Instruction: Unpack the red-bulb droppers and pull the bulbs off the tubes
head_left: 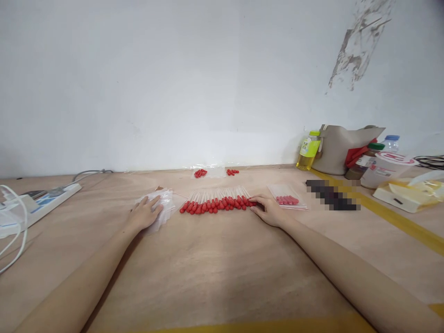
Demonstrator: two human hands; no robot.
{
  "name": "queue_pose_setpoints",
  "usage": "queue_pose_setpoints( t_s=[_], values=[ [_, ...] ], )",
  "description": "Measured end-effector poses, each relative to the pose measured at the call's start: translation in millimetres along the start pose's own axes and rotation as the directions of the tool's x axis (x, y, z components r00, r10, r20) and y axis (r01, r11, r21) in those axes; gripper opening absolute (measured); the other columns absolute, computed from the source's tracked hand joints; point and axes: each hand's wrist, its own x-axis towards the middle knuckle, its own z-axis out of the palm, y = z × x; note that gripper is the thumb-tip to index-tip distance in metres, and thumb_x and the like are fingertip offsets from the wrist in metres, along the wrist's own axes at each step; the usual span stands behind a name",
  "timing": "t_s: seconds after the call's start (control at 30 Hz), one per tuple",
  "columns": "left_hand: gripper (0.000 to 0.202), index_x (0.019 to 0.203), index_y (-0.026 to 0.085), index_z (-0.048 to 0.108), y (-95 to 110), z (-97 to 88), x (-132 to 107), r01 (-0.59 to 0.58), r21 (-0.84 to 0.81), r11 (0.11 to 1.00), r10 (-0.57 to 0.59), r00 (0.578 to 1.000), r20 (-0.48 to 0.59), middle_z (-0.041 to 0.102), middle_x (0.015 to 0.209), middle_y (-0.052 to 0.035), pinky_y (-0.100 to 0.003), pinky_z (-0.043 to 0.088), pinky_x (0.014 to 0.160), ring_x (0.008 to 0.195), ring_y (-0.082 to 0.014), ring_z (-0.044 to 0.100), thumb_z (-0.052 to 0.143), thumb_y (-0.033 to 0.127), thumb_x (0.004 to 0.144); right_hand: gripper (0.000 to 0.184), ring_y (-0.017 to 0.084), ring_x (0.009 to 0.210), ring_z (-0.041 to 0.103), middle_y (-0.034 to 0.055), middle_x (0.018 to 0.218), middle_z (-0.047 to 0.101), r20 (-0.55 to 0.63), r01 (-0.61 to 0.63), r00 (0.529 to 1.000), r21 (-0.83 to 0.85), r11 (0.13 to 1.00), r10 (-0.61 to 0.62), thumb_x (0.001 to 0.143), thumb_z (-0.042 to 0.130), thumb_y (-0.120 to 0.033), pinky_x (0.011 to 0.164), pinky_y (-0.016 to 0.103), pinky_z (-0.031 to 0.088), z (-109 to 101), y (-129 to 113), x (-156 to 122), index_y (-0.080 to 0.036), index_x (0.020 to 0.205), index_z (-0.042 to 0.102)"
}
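My left hand (144, 213) lies with fingers spread over a pile of clear plastic bags (165, 208). Right of the pile, many white sticks with red bulb-shaped ends (211, 203) form a row, red ends towards me. At the row's right end is my right hand (268, 209), thumb and forefinger apart, fingertips touching or almost touching the last red ends. Just beyond that hand lies a clear bag (296, 194) with several red pieces (287, 200) inside.
By the wall, two small red clusters (200, 173) (232, 172) lie beside clear plastic film (215, 172). A power strip (38, 208) with white cables is at left. On the right stand a yellow-green bottle (308, 150), a grey bag (335, 148), a tub (386, 169) and a tissue pack (411, 192).
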Motion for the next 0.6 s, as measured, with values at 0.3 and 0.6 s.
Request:
queue_pose_setpoints(
  t_s=[0.3,0.6],
  values=[
    [0.051,0.127,0.029,0.043,10,-11.0,-5,0.02,0.109,0.994,-0.011,0.997,-0.075,0.029,0.14,-0.0086,-0.061,0.017,0.096,0.127,-0.0367,0.022,0.02,0.051,0.088,0.029,0.024,0.094,0.055,0.0114,0.094,0.061,-0.374,-0.587,0.791,-0.235,0.775,0.485,0.078,0.047,-0.038,0.084,0.039,0.042,-46,19,4,-0.016,0.086,0.065],
    [0.059,0.133,0.021,0.03,8,3.5,0,-0.018,0.036,0.999,0.018,1.0,0.0,0.038,0.135,-0.0127,-0.05,0.028,0.095,0.123,-0.0306,0.035,0.025,0.053,0.084,0.075,0.032,0.1,0.054,0.0237,0.11,0.055,-0.13,-0.865,0.438,-0.331,0.377,0.89,0.048,0.072,-0.052,0.077,0.038,0.045,-94,76,-4,-0.005,0.104,0.058]
  ],
)
